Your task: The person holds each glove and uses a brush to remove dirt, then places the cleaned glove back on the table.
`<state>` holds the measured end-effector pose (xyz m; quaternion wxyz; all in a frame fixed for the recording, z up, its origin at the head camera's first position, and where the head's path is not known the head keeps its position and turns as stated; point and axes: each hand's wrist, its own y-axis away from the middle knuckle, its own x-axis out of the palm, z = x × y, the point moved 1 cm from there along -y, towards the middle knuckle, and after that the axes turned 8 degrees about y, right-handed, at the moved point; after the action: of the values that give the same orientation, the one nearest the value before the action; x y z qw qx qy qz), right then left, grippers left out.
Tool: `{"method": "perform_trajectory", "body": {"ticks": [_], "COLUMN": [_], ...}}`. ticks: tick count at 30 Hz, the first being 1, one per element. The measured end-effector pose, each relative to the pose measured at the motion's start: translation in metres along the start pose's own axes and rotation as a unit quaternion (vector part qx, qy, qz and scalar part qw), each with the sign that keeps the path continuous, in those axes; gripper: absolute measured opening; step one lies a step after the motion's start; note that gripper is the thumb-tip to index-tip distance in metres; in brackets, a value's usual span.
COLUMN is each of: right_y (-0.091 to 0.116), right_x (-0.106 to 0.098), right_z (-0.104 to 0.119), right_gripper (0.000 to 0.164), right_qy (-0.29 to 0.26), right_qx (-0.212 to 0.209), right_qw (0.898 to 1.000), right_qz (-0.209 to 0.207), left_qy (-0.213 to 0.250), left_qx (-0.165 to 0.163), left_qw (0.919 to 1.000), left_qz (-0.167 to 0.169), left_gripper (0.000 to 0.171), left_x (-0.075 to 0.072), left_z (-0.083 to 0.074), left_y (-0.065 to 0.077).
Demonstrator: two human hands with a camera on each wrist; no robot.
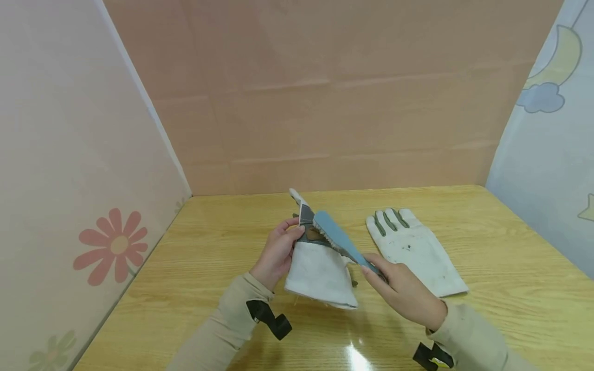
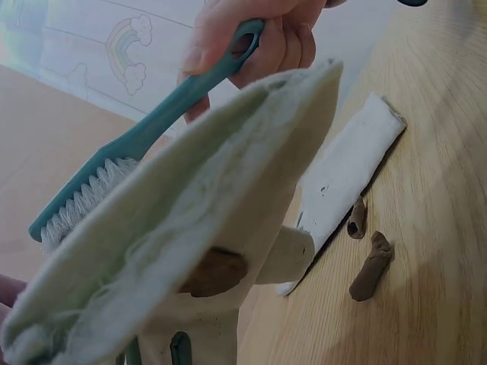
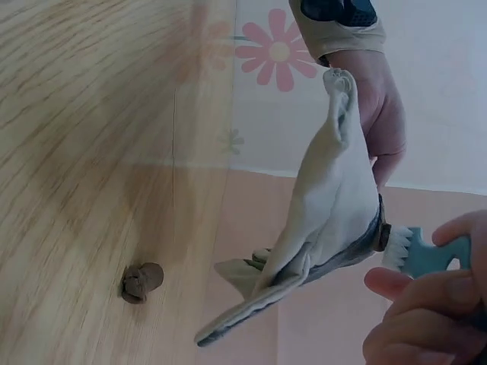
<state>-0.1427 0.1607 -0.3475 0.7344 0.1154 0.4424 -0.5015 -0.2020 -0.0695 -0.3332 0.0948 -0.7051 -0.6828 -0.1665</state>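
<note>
A white and grey work glove is held up over the table, its wide cuff toward me. My left hand grips it by the left edge, thumb on the grey part. A brown smear marks that grey part. My right hand holds a blue brush by its handle, with the white bristles against the smeared area in the right wrist view. Another brown patch shows on the glove's other side in the left wrist view.
The second white glove, with green between its fingers and small dark specks, lies flat on the wooden table to the right. Brown clay-like lumps rest on the wood. Panels stand at the back and both sides.
</note>
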Motion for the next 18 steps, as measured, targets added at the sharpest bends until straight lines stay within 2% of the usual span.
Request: {"method": "perform_trajectory", "body": {"ticks": [8, 14, 18], "right_y": [0.007, 0.006, 0.001], "right_x": [0.0, -0.008, -0.012], "right_z": [-0.001, 0.002, 0.003], "right_gripper": [0.025, 0.011, 0.01], "right_qy": [0.046, 0.059, 0.052], "right_qx": [-0.003, -0.039, -0.044], "right_qw": [0.999, 0.996, 0.994], "right_qz": [0.006, -0.051, -0.087], "left_qy": [0.004, 0.003, -0.002], "left_qx": [0.004, 0.003, -0.003], "left_qw": [0.9997, 0.9999, 1.0], "left_qz": [-0.022, -0.012, 0.001], "left_gripper": [0.026, 0.026, 0.026], "left_x": [-0.001, 0.0, 0.002], "left_z": [-0.001, -0.001, -0.002], "left_y": [-0.002, -0.001, 0.001]}}
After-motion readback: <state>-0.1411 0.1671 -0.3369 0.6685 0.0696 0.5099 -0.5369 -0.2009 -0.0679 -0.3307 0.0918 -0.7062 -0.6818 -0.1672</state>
